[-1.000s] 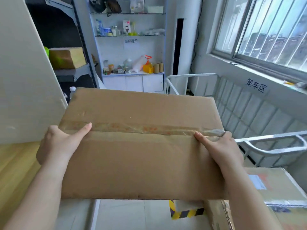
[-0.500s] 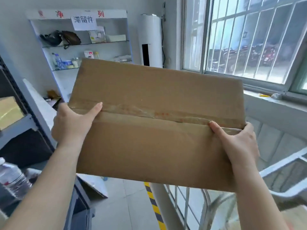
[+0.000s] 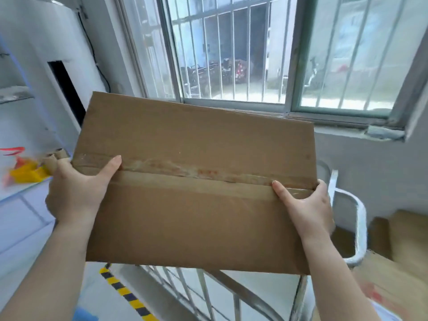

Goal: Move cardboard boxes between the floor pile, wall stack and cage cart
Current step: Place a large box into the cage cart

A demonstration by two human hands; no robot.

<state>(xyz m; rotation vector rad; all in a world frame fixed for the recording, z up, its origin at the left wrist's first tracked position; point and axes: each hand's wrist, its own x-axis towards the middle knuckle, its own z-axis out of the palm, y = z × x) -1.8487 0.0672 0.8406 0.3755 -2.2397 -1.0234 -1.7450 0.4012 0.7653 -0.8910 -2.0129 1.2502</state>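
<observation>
The left hand (image 3: 76, 188) grips the left end of the box (image 3: 194, 181). Its thumb lies flat on top, along the tape (image 3: 185, 171), and its fingers curl round the edge and under, out of sight. The right hand (image 3: 305, 205) grips the right end the same way, thumb on top near the tape and fingers wrapped round the side. Both hands hold tight on the box, one at each end.

The box is brown and flat, held up in the air in front of the person, with its top tipped a little toward the camera. The strip of tape runs across it from left to right.

Just under the box and to the right are the metal bars of the cart (image 3: 359, 228). More boxes (image 3: 398, 251) sit low on the right, near the cart; they look blurry.

On the floor at the near left runs a yellow and black stripe (image 3: 125, 293). Far behind the box is a window (image 3: 231, 54) with bars. On the left stands a tall white unit (image 3: 58, 66), and a yellow thing (image 3: 25, 173) lies on a shelf, too blurry to tell what it is.
</observation>
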